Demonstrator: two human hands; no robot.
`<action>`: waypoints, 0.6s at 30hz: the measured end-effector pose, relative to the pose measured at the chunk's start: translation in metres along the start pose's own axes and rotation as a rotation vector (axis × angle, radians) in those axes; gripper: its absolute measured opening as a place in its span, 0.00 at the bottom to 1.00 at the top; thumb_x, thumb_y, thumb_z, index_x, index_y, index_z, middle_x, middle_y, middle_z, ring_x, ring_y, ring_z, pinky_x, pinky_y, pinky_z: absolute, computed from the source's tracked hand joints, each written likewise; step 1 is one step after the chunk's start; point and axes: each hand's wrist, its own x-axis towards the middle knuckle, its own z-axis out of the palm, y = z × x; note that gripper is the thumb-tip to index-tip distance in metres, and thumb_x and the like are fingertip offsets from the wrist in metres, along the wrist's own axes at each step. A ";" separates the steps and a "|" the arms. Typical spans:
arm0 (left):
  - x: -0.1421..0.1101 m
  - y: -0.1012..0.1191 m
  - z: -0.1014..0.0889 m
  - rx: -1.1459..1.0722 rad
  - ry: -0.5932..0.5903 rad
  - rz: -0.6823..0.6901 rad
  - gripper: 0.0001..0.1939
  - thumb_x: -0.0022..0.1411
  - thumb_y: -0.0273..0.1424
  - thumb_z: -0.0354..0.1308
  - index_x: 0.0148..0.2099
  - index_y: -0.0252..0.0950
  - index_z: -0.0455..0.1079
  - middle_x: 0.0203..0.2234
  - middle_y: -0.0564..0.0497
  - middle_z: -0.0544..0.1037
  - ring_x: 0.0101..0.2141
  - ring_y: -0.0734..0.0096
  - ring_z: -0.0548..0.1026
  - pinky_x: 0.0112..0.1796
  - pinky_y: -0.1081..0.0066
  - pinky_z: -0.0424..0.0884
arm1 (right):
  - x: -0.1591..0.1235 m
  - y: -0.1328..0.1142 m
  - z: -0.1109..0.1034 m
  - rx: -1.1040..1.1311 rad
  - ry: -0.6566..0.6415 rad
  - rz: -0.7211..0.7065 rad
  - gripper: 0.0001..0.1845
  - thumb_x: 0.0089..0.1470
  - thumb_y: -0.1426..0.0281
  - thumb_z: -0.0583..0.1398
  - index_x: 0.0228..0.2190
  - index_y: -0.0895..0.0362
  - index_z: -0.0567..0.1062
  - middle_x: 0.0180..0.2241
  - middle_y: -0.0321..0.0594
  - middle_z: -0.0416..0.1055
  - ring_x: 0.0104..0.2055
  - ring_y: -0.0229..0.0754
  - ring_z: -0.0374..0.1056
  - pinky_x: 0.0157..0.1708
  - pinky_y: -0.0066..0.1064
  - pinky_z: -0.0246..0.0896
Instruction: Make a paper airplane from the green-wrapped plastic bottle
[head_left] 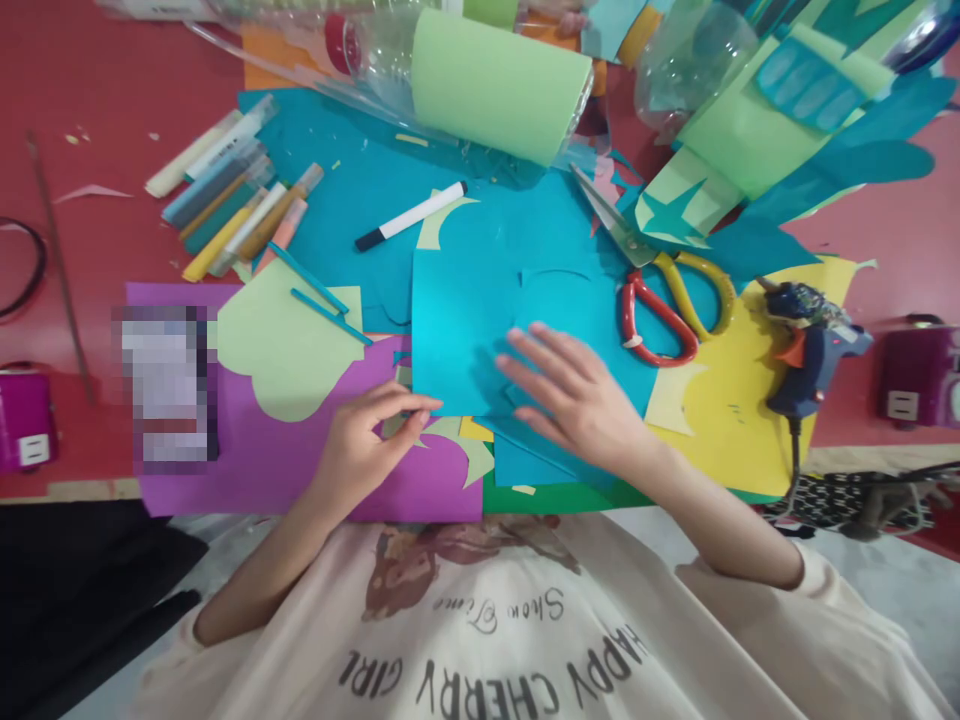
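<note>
L hand [369,430] pinching at blue sheet [465,320], 7-8 o'clock corner, can't tell if gripping; R hand [576,398] splaying empty over it; scissors [646,258] lying approx 1 o'clock.

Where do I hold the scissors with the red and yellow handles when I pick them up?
Hold the scissors by the red loop and yellow loop, probably coming from your near right side with your right hand. The blades point away and to the left, so the loops face you, with holes to hook into. Best keep off the pointed end.
</note>
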 end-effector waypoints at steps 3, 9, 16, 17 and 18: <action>-0.012 -0.001 0.003 -0.015 -0.012 -0.058 0.09 0.62 0.31 0.56 0.36 0.41 0.78 0.27 0.54 0.79 0.28 0.75 0.76 0.31 0.75 0.73 | 0.009 -0.013 0.012 0.014 -0.172 -0.181 0.29 0.65 0.54 0.47 0.62 0.52 0.63 0.65 0.43 0.59 0.68 0.48 0.54 0.63 0.45 0.57; -0.034 -0.004 0.006 -0.032 -0.096 -0.152 0.10 0.63 0.32 0.55 0.35 0.41 0.78 0.29 0.52 0.80 0.30 0.72 0.78 0.30 0.75 0.74 | 0.012 -0.002 0.024 -0.023 -0.253 -0.040 0.29 0.66 0.56 0.47 0.64 0.50 0.60 0.67 0.42 0.54 0.69 0.49 0.51 0.65 0.49 0.53; -0.047 -0.009 -0.004 -0.039 -0.149 -0.205 0.11 0.62 0.33 0.55 0.34 0.41 0.78 0.25 0.52 0.79 0.25 0.73 0.77 0.26 0.76 0.73 | 0.014 0.039 0.012 -0.091 -0.062 0.377 0.29 0.65 0.62 0.49 0.65 0.57 0.58 0.67 0.52 0.54 0.70 0.59 0.47 0.65 0.63 0.43; -0.048 -0.010 -0.006 -0.032 -0.164 -0.205 0.11 0.62 0.33 0.55 0.34 0.41 0.78 0.25 0.52 0.80 0.25 0.73 0.77 0.26 0.76 0.73 | 0.015 0.043 0.010 -0.111 -0.022 0.414 0.27 0.65 0.64 0.49 0.63 0.57 0.61 0.66 0.52 0.56 0.69 0.59 0.49 0.64 0.64 0.42; -0.048 -0.010 -0.009 -0.028 -0.181 -0.208 0.11 0.61 0.33 0.55 0.34 0.42 0.79 0.26 0.52 0.80 0.26 0.72 0.78 0.26 0.76 0.74 | 0.015 0.046 0.007 -0.127 0.015 0.433 0.25 0.65 0.67 0.49 0.61 0.57 0.64 0.65 0.52 0.58 0.69 0.59 0.51 0.64 0.64 0.43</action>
